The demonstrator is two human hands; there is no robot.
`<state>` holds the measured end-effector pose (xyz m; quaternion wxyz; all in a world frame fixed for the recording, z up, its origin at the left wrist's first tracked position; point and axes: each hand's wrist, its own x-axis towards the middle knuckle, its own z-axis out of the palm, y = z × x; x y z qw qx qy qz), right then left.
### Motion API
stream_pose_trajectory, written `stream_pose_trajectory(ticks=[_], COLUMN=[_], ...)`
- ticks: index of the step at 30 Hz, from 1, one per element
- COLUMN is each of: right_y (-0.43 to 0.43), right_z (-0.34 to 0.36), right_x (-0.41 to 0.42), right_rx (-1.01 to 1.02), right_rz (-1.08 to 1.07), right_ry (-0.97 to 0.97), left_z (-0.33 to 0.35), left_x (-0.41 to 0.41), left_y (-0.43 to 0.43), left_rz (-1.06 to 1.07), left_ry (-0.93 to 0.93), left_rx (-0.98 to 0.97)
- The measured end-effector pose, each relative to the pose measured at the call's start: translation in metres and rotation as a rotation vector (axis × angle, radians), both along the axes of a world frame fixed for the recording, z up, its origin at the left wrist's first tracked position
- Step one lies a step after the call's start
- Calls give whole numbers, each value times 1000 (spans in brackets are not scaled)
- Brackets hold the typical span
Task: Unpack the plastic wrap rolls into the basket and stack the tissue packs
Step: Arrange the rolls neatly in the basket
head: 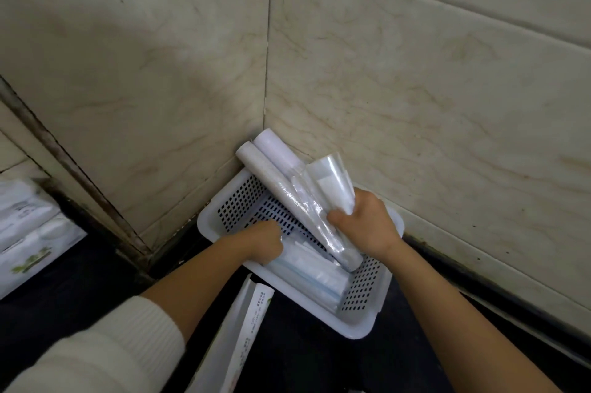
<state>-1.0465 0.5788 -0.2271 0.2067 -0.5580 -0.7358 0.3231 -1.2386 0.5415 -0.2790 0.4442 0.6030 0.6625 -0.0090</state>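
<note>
A white perforated basket (358, 325) sits on the dark counter in the wall corner. Two plastic wrap rolls (271, 168) lean across it, their far ends against the corner. My right hand (364, 223) is shut on the crumpled clear wrapper (329, 178) beside the rolls. My left hand (265, 242) is inside the basket, fingers curled on clear packaging over flat white packs (313, 277) lying there. Tissue packs (28, 232) lie at the far left.
A white printed box or pack (236, 341) lies on the dark counter just in front of the basket. Beige tiled walls close in behind and to the right. A dark frame edge (64, 162) runs diagonally at the left.
</note>
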Motion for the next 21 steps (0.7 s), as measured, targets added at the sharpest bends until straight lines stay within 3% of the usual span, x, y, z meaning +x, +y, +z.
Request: stream_pose_trajectory(ticks=[3,5,10,11,13,17,21], right_y=[0,2,1,-1,-4,-6,-4], right_z=[-3,-5,-24,-30,-41,-51,-62], right_x=[-7,-11,-45,-57,-83,-114,-109], right_rx=[-32,-49,-215,-241,-234,-267,-280], right_rz=[12,31,202,242,303,482,499], right_ry=[-21,-54,-123,-175,-331,-492,-548], left_z=[-2,1,5,4,1,-8,-17], left_x=[5,-5,-52,-57,-63,-62,-58], left_y=[2,4,-19,-26,-35,-29,-14], left_rz=[-37,48,583,602,441,24,-16], left_ry=[-48,-39,-73,-100,-94,2,41], left_rx=[12,110,789,869,946,900,599])
